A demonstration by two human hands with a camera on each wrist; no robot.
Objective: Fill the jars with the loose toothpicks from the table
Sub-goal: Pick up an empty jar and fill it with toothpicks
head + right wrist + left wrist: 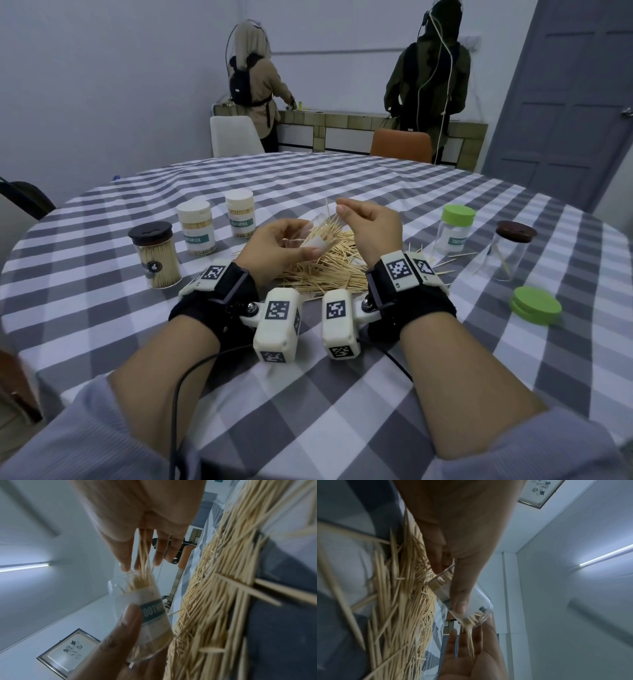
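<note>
Pale matt wooden toothpicks (329, 267), a clear glossy jar (145, 609) (paper label), checked cloth tablecloth (308, 394).

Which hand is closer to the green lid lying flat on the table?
The right hand. It is up over the toothpick pile, on the same side as the green lid. The left hand grips the clear jar on the far side of the pile.

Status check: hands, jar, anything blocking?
Left hand grips tilted open jar. Right hand pinches toothpicks at its mouth. Big loose pile underneath. Nothing blocking.
</note>
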